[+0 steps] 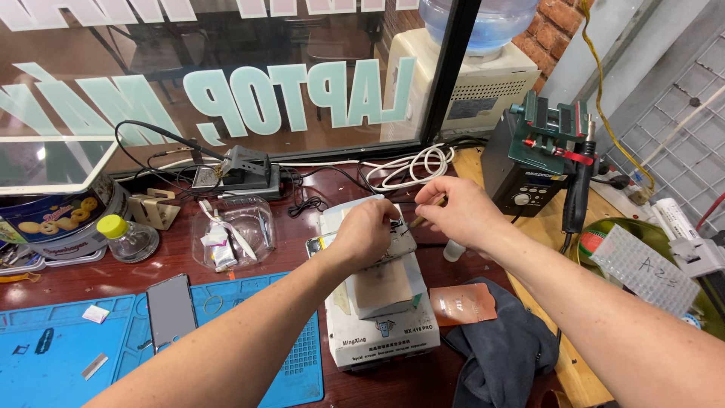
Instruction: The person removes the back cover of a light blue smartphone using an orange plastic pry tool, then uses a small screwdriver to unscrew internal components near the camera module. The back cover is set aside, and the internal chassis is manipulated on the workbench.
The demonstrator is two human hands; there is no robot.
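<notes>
Left hand (368, 233) curled, pressing flat silver-grey phone panel (399, 240) down on white box-shaped heating machine (381, 317). Right hand (462, 211) pinched shut on thin wooden-handled tool (424, 212), tip at panel's upper edge. Panel mostly hidden under fingers.

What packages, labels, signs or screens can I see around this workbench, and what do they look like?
Window sign: large pale green letters on the glass, behind the bench.
Biscuit tin: round, blue, far left.
Phone: dark screen, flat on the blue mat.
Foil pouch: copper-coloured, beside the white machine.
</notes>
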